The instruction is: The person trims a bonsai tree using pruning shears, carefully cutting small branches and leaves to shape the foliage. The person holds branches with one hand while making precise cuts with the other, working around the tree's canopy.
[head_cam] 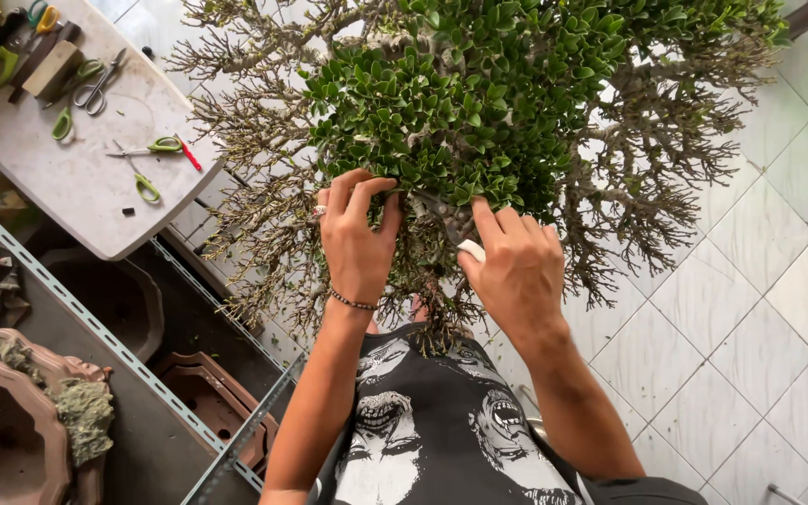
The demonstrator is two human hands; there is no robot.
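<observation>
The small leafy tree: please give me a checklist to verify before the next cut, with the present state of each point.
1. Left hand is on the small leafy tree, fingers at the lower leaves: ok.
2. Right hand holds a white-handled tool: ok.
3. Tool blades visible and clear of the left fingers: cannot tell, leaves and twigs hide them.
4. Which twig is between the blades: cannot tell.
5. Spare green-handled scissors lie on the white table to the left: ok.
6. Bare outer branches are apart from both hands: ok.
</observation>
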